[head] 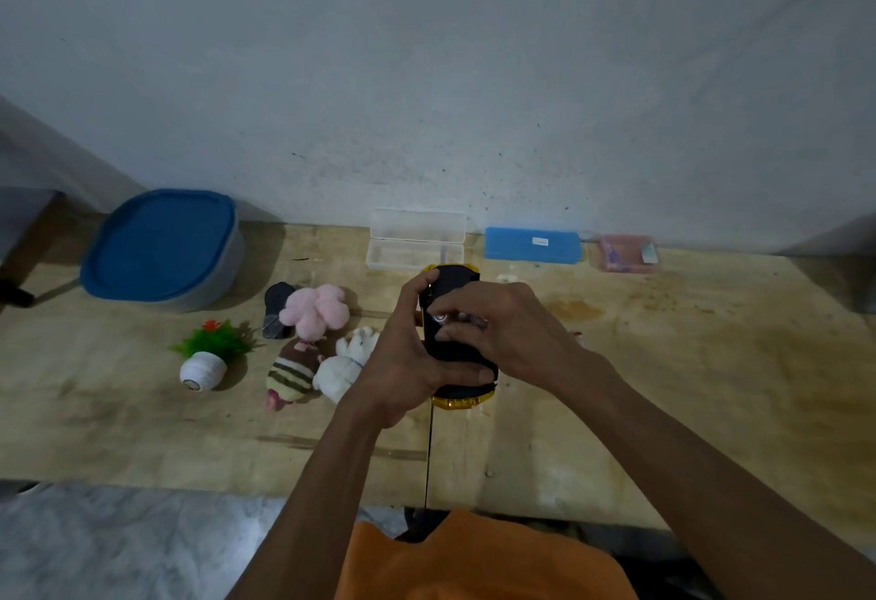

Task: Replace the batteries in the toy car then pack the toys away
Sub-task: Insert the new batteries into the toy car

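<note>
Pale wooden tabletop (663, 362) ran up to a grey wall. At far left I saw a grey tub with a blue lid (163, 246), then a small fake plant in a white pot (206, 355) and soft plush toys (315, 343). At centre, my left hand (403, 362) gripped the upturned black-and-yellow toy car (450, 286), just above the table; my right hand (502, 329) pinched a small silvery part (440, 318) on its underside.

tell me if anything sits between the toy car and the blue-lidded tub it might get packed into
Yes: the plush toys lie on the table between the toy car, gripped by both hands, and the closed blue-lidded tub.
</note>
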{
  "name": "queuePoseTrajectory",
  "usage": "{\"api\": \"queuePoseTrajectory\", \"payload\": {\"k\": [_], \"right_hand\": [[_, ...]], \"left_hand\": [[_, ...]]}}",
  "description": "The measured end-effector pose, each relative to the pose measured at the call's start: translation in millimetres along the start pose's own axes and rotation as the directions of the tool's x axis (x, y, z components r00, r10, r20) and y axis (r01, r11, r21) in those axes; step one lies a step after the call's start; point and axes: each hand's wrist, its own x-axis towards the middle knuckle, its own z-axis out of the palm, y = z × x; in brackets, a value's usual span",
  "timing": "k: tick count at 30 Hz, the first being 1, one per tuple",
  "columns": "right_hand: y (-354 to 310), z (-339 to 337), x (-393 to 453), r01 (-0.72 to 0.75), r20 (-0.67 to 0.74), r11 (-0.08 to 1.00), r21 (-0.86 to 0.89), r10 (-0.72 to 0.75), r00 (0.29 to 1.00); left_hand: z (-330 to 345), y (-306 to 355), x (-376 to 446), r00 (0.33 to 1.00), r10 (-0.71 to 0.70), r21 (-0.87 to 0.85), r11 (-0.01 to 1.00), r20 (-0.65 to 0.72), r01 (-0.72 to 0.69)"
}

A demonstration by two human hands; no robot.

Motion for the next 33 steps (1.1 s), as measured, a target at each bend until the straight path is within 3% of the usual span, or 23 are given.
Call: {"api": "queuePoseTrajectory", "payload": {"k": [6, 24, 26, 28, 29, 31, 33], "right_hand": [[5.7, 0.6, 9.0, 0.142, 0.216, 0.974, -0.174, -0.103, 0.971], [18.8, -6.6, 13.6, 0.264, 0.286, 0.919, -0.291, -0.180, 0.941], [15.7, -7.0, 12.9, 0.154, 0.253, 0.965, -0.213, -0.098, 0.963], [13.0, -9.5, 11.0, -0.109, 0.085, 0.994, -0.031, 0.111, 0.990], [11.4, -12.0, 10.1, -0.259, -0.009, 0.964, 0.052, 0.260, 0.965], [8.4, -18.6, 9.0, -0.538, -0.061, 0.805, 0.250, 0.568, 0.821], [7.0, -25.3, 9.2, -0.679, 0.118, 0.462, 0.570, 0.772, 0.625]], "left_hand": [[-0.3, 0.3, 0.4, 1.000, -0.017, -0.001, 1.000, 0.003, 0.017], [-6.2, 4.4, 4.3, 1.000, -0.011, -0.080, 0.997, -0.010, 0.010], [-7.8, 3.1, 4.2, 1.000, -0.019, -0.085, 0.996, -0.003, 0.018], [-11.3, 1.6, 4.8, 0.999, -0.031, -0.101, 0.994, -0.016, 0.029], [-13.4, 0.8, 5.3, 0.999, -0.039, -0.106, 0.994, -0.030, 0.035], [-16.3, -0.9, 5.4, 0.997, -0.054, -0.112, 0.993, -0.058, 0.047], [-17.4, -2.5, 4.8, 0.995, -0.062, -0.124, 0.991, -0.074, 0.052]]}}
